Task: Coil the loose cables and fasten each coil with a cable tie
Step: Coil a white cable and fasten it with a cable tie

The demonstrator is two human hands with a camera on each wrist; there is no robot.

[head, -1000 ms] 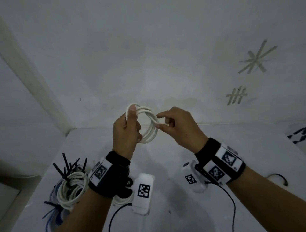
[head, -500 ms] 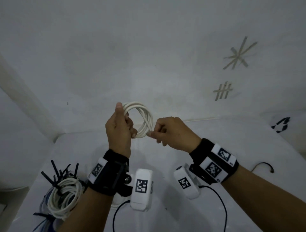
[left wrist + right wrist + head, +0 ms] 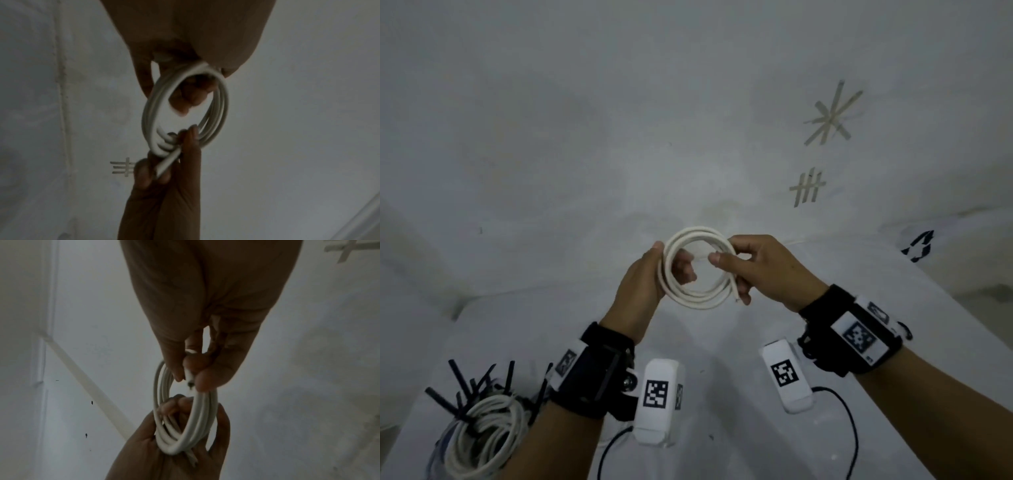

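Coil [image 3: 697,270]: light, springy. L hand [image 3: 643,284] grips left side, R hand [image 3: 763,270] pinches loose end; tie there.

Head view. White cable coil [image 3: 697,267] held up at frame centre, several loops, roughly round. Left hand [image 3: 643,284] grips its left side; right hand [image 3: 763,270] pinches its right side, one cable end poking out below the fingers. Lower left of frame: pile of white coils [image 3: 482,435] with black cable ties [image 3: 465,383] on the white desk [image 3: 722,335].
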